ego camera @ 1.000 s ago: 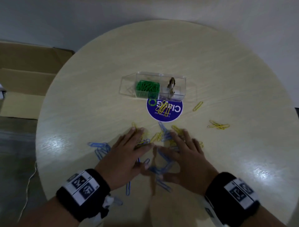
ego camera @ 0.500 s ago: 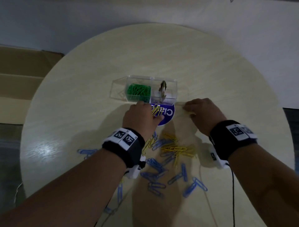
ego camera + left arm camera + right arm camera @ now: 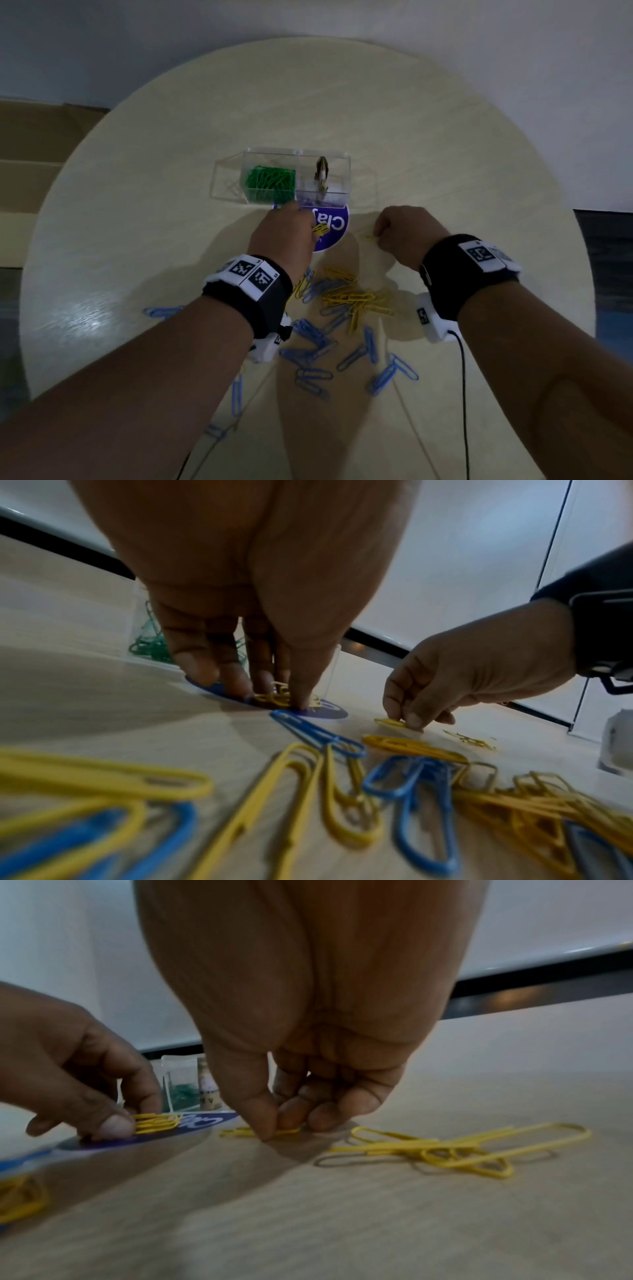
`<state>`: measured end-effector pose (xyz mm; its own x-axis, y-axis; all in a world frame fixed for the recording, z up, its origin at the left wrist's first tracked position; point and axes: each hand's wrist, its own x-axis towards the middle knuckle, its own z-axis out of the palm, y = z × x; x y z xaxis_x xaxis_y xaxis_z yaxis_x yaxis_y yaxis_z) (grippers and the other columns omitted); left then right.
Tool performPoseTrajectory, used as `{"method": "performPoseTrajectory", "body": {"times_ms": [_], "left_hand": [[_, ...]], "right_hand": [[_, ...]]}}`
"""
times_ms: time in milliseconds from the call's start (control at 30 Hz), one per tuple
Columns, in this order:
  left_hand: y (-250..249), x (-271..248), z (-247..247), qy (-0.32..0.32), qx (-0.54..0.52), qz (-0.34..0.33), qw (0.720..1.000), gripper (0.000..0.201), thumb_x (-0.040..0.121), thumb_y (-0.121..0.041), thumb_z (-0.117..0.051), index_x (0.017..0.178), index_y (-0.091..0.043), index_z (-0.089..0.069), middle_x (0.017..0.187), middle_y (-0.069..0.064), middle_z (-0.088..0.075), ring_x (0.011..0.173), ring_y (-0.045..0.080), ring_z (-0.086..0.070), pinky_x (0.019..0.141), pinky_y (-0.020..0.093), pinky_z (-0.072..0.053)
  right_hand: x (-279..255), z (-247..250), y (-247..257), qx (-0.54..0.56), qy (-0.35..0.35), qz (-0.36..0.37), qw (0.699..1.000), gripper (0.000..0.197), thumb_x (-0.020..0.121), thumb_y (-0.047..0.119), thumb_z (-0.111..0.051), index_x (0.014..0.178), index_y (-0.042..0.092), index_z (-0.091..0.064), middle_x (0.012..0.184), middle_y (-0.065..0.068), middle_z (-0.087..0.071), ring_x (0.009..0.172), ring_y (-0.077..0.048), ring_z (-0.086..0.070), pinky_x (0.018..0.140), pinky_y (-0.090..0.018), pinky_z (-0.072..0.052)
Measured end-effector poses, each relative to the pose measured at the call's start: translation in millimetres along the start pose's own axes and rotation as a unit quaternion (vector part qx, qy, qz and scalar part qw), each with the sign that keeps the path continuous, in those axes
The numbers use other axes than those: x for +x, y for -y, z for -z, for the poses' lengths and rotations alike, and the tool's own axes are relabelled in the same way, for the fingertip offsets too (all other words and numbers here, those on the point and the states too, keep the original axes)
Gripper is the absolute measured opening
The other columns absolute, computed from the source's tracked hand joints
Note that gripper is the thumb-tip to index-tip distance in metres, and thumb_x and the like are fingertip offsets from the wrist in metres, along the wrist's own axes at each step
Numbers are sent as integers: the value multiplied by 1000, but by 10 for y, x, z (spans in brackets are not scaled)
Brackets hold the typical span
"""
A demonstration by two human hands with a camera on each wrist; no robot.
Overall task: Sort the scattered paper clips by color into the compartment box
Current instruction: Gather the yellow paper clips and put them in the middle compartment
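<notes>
A clear compartment box (image 3: 298,154) stands mid-table with green clips (image 3: 270,181) in its left cell and a small brownish item (image 3: 322,173) in its right cell. Just in front of it lies a round blue sticker (image 3: 337,222). My left hand (image 3: 308,226) pinches a few yellow clips (image 3: 157,1122) lying on that sticker. To the right, my right hand (image 3: 380,236) pinches a single yellow clip (image 3: 240,1132) against the table between thumb and fingers. A mixed heap of yellow clips (image 3: 356,301) and blue clips (image 3: 315,342) lies behind both wrists.
More yellow clips (image 3: 445,1150) lie loose on the table right of my right hand. Stray blue clips (image 3: 161,311) sit at the near left. The round table (image 3: 137,240) has a cardboard box (image 3: 30,154) beyond its left edge and a wall behind.
Both hands left the near heap and reached forward, the left to the blue sticker and the right to a clip beside it. Their fingers have closed on yellow clips.
</notes>
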<state>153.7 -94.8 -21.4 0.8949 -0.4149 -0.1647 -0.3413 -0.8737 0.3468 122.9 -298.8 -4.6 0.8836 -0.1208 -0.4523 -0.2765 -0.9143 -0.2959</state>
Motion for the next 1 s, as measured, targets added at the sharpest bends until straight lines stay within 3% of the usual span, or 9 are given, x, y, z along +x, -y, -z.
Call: {"method": "performPoseTrajectory", "body": {"times_ms": [100,200,300,400,500,600,767,867,1000], "left_hand": [[-12,11,-12,12,26,-13,999,18,90,-19,-61,102,-7,-68,106,15,-59,96,36,-59,82,44,-50],[-27,36,-26,35,64,-21,997,21,91,-17,-60,107,-4,-65,111,18,-57,101,36,-56,87,43,-47],[-19,13,-4,51,105,-29,993,21,92,-14,-58,110,-4,-60,112,18,-56,103,36,-56,84,43,-46],[-23,-50,33,62,139,-39,988,19,92,-9,-54,110,-5,-55,113,18,-57,104,35,-55,80,42,-45],[-22,-107,57,60,132,-32,989,17,90,-7,-55,107,-7,-57,111,17,-59,101,34,-56,80,41,-46],[-57,-158,87,69,136,-19,988,21,90,-5,-54,110,-6,-57,113,17,-58,102,34,-56,80,40,-46],[-149,-241,148,98,213,-5,972,31,92,-10,-50,123,-5,-47,128,18,-48,114,33,-50,86,41,-46],[-148,-322,128,89,253,-28,963,30,96,-13,-41,125,-5,-43,126,16,-49,112,32,-51,84,40,-47],[-63,-444,111,101,255,-47,961,30,94,-10,-44,124,-5,-41,122,16,-50,105,31,-55,80,40,-48]], "right_hand": [[-27,-1,35,-25,18,13,999,12,76,20,-64,87,15,-69,107,-16,-54,93,-37,-59,82,-32,-48],[-132,89,-126,1,-3,20,1000,1,78,16,-63,79,16,-63,101,-16,-62,94,-34,-60,71,-26,-37],[-283,261,-488,49,-103,43,992,8,75,11,-68,82,11,-68,102,-14,-65,98,-30,-60,77,-24,-36],[-411,298,-783,20,-89,72,993,7,72,6,-72,74,12,-68,123,-10,-61,108,-26,-58,84,-16,-32],[-417,169,-804,-19,-32,107,994,19,70,8,-73,64,24,-64,132,-3,-58,110,-28,-58,92,-28,-41],[-379,29,-713,-52,-70,143,986,7,70,6,-69,66,13,-69,115,-12,-66,96,-33,-62,88,-35,-43],[-417,-118,-643,-31,-124,54,990,8,82,17,-61,85,11,-66,88,-15,-61,80,-37,-60,70,-38,-49],[-521,-166,-613,35,-114,-10,993,18,77,18,-67,95,21,-61,92,-8,-68,88,-32,-63,73,-35,-49],[-575,-222,-556,20,-111,-22,993,23,78,17,-68,101,19,-66,100,-11,-67,94,-33,-62,78,-35,-47]]}}
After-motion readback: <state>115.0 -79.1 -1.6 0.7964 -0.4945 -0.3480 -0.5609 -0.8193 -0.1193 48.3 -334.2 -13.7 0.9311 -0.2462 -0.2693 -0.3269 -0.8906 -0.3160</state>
